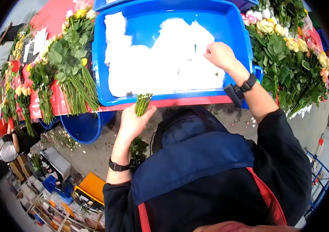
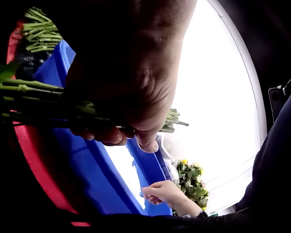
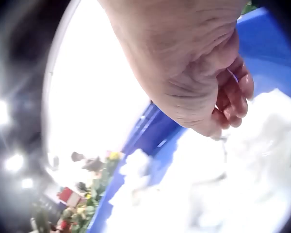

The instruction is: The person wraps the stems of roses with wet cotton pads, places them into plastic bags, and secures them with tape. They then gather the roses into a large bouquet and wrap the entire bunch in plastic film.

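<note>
Where the front rim of the blue tray (image 1: pixel 99 58) meets the red table (image 1: pixel 195 101), a bunch of cut stems (image 1: pixel 143 103) stands with its trimmed ends up, just at the tray's near edge, and its leaves hang below the fist toward the person's body. The left hand (image 1: pixel 133 121) grips this bunch, with fingers and thumb wrapped fully round it; the left wrist view shows the same clasp from beneath, the stems (image 2: pixel 34 97) running across under the curled hand (image 2: pixel 131 73) and poking out past the thumb. Further in, the right hand (image 1: pixel 219 55) rests on the white paper (image 1: pixel 164 62) that lies crumpled over most of the tray floor. Its fingers (image 3: pixel 237 94) are bent down toward the paper (image 3: pixel 242 170), though whether they pinch a sheet or merely touch it cannot be told (the close view is blurred just there). The two hands are well apart, one outside the tray and one inside it. Each wrist wears a dark band (image 1: pixel 118 167). To the left of the tray, flower bunches (image 1: pixel 73 58) lie on the table with their stems overhanging its edge, above a blue tub (image 1: pixel 83 125) on the ground; to the right, roses (image 1: pixel 284 58) in pale yellow and pink are heaped beside the tray.
</note>
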Tool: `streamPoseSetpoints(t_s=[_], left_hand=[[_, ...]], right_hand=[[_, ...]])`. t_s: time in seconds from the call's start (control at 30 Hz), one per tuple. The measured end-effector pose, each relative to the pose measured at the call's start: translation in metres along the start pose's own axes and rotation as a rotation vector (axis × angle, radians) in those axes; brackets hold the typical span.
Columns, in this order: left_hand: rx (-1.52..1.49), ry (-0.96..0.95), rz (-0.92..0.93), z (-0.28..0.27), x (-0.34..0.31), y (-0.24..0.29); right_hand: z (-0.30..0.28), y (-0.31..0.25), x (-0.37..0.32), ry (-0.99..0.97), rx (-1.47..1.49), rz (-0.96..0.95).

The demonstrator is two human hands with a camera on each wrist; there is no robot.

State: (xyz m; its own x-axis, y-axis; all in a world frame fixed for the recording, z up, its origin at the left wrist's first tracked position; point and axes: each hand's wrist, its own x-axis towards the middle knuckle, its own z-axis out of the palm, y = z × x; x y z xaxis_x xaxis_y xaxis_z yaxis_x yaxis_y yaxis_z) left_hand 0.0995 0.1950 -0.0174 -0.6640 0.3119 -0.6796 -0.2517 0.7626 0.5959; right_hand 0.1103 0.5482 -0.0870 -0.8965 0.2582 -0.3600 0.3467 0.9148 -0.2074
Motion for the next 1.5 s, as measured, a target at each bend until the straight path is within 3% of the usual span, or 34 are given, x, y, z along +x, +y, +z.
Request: streamPoseSetpoints(t_s=[0.03, 0.1, 0.13, 0.17, 0.23, 0.33, 0.4, 0.43, 0.57, 0.67, 0.7, 0.73, 0.8, 0.9, 1.0, 1.07, 1.1, 1.2, 1.23, 1.27, 1.33, 1.43, 1.5], left_hand=[[-0.001, 0.027, 0.084, 0.011, 0.008, 0.003], [0.042, -0.05, 0.051, 0.022, 0.019, 0.026], [0.065, -0.083, 0.031, 0.026, 0.025, 0.035], [0.088, -0.029, 0.194, 0.034, 0.033, 0.033], [0.054, -0.08, 0.182, 0.037, 0.039, 0.047], [0.016, -0.176, 0.122, 0.038, 0.052, 0.067], [-0.052, -0.2, 0.099, 0.043, 0.057, 0.078], [-0.099, -0.227, 0.116, 0.047, 0.06, 0.082], [-0.241, -0.291, 0.168, 0.06, 0.068, 0.097], [-0.314, -0.224, 0.169, 0.069, 0.067, 0.112], [-0.318, -0.19, 0.168, 0.072, 0.07, 0.112], [-0.322, -0.158, 0.168, 0.074, 0.072, 0.111], [-0.362, -0.098, 0.169, 0.076, 0.071, 0.108], [-0.377, -0.026, 0.177, 0.073, 0.066, 0.103], [-0.42, 0.038, 0.158, 0.063, 0.064, 0.094], [-0.501, 0.038, 0.127, 0.053, 0.063, 0.085], [-0.525, 0.053, 0.141, 0.051, 0.06, 0.084], [-0.552, -0.001, 0.147, 0.047, 0.059, 0.082], [-0.559, -0.003, 0.154, 0.049, 0.057, 0.084], [-0.567, -0.005, 0.162, 0.053, 0.056, 0.087], [-0.564, -0.011, 0.17, 0.059, 0.055, 0.091], [-0.542, -0.017, 0.157, 0.063, 0.057, 0.091], [-0.47, -0.013, 0.19, 0.066, 0.055, 0.093]], right_hand=[[0.011, 0.007, 0.005, -0.011, 0.01, 0.043], [0.032, 0.013, 0.013, -0.034, 0.035, 0.12], [0.036, 0.016, 0.016, -0.017, 0.062, 0.087], [0.04, 0.019, 0.018, -0.001, 0.089, 0.054], [0.041, 0.035, 0.017, 0.057, 0.206, -0.038], [0.021, 0.064, -0.013, -0.013, 0.733, 0.015], [0.012, 0.071, -0.036, -0.068, 1.4, 0.115], [0.004, 0.069, -0.044, -0.088, 1.612, 0.04], [0.014, 0.054, -0.052, -0.226, 1.866, -0.036], [0.026, 0.024, -0.055, -0.236, 1.64, -0.103], [0.016, 0.01, -0.061, -0.173, 1.384, -0.157], [0.025, -0.003, -0.058, -0.044, 1.291, -0.381], [0.012, -0.013, -0.066, 0.009, 1.095, -0.4], [0.021, -0.007, -0.064, 0.0, 1.24, -0.296], [0.026, 0.013, -0.06, -0.113, 1.779, -0.004], [0.014, 0.027, -0.061, -0.188, 2.049, -0.047], [0.01, 0.026, -0.06, -0.126, 2.081, -0.035], [0.0, 0.009, -0.065, -0.079, 1.9, -0.126], [0.015, 0.017, -0.062, -0.057, 1.498, -0.15], [0.023, 0.011, -0.063, -0.03, 1.292, -0.321], [0.024, -0.013, -0.064, 0.208, 0.927, -0.733], [0.011, -0.034, -0.072, 0.103, 0.834, -0.628], [0.016, -0.039, -0.07, 0.088, 0.848, -0.392]])
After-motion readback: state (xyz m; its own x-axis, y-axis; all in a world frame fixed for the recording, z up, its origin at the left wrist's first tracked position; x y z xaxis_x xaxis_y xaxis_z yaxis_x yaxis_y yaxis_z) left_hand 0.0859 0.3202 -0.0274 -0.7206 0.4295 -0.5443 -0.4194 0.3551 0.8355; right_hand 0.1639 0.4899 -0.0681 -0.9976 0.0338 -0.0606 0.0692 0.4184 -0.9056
